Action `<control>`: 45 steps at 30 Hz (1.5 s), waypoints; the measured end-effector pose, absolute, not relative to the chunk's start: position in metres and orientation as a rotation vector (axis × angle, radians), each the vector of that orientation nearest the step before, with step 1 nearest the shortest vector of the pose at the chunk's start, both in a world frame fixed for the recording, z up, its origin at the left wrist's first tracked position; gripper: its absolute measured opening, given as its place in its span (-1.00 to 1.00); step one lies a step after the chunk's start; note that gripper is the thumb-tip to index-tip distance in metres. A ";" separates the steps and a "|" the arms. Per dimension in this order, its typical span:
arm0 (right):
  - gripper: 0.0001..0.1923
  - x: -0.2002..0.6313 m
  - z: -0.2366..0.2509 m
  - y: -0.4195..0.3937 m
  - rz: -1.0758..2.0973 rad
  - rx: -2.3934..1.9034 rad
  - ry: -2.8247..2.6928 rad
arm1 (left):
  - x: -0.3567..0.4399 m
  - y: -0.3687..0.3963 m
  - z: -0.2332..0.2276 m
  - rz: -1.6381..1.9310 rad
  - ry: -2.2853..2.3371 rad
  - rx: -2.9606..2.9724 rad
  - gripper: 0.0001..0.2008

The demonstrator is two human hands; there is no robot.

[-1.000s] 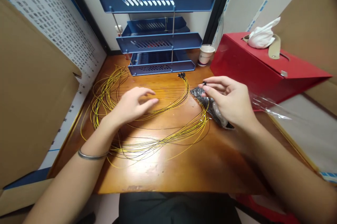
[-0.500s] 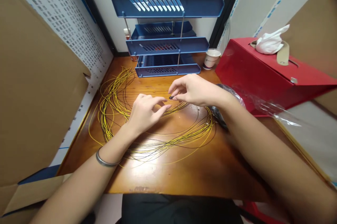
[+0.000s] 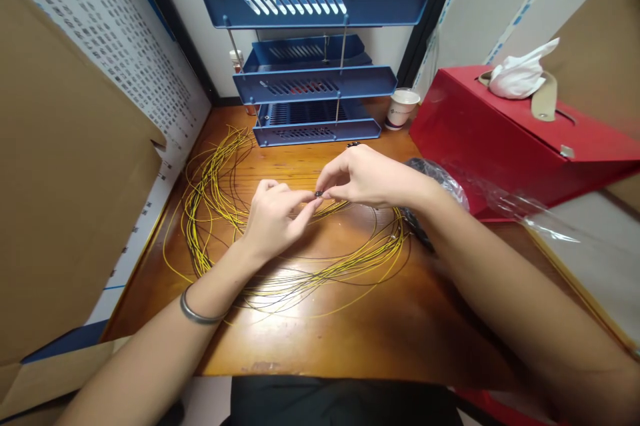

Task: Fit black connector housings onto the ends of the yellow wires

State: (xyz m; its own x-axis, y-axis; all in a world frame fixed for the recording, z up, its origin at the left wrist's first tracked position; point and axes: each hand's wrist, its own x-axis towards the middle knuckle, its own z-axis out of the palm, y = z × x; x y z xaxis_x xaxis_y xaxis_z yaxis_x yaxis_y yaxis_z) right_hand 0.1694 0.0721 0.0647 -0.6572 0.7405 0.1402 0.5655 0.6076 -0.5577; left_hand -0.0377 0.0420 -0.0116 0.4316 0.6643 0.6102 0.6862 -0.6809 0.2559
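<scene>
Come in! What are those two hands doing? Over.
Right hand pinching small black piece; left hand fingers meeting it. Looped yellow wires below. Nothing visibly in the way.

A blue tiered tray rack stands at the back of the bench, a white-capped bottle partly hidden behind its left side. To its right sits a paper cup, near a red box with white tissue poking from its top. Brown cardboard rises along the left.
</scene>
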 end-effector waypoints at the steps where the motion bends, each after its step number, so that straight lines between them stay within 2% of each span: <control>1: -0.74 0.169 0.065 0.072 0.673 -1.059 -2.483 | -0.038 0.042 -0.012 -1.101 -1.242 -2.629 -0.75; 6: -0.75 0.171 0.071 0.071 0.727 -1.117 -2.525 | -0.037 0.042 -0.013 -1.041 -1.328 -2.668 -0.74; 9: -0.74 0.182 0.071 0.082 0.760 -1.327 -2.382 | -0.036 0.041 -0.013 -0.864 -1.397 -2.785 -0.69; 13: -0.85 0.207 0.059 0.115 0.639 -1.673 -2.014 | -0.032 0.040 -0.011 -0.549 -1.501 -2.880 -0.58; 16: -0.90 0.221 0.046 0.141 0.501 -1.857 -1.950 | -0.031 0.039 -0.010 -0.423 -1.565 -2.858 -0.48; 20: -0.94 0.223 0.034 0.168 0.397 -1.969 -1.991 | -0.031 0.039 -0.010 -0.345 -1.543 -2.840 -0.46; 24: -0.86 0.218 0.026 0.185 0.245 -2.035 -2.046 | -0.033 0.040 -0.012 -0.284 -1.532 -2.838 -0.51; 29: -0.70 0.215 0.026 0.175 0.120 -2.112 -2.027 | -0.035 0.041 -0.013 -0.284 -1.521 -2.846 -0.74; 32: -0.74 0.216 0.036 0.145 0.064 -2.050 -2.106 | -0.038 0.044 -0.014 -0.301 -1.525 -2.883 -0.83; 37: -0.83 0.218 0.056 0.089 0.219 -2.107 -2.477 | -0.040 0.047 -0.017 -0.329 -1.508 -2.900 -0.84; 40: -0.76 0.219 0.059 0.074 0.241 -2.248 -2.584 | -0.041 0.047 -0.018 -0.347 -1.493 -2.895 -0.83; 45: -0.67 0.220 0.055 0.075 0.106 -2.336 -2.589 | -0.041 0.047 -0.018 -0.340 -1.477 -2.907 -0.77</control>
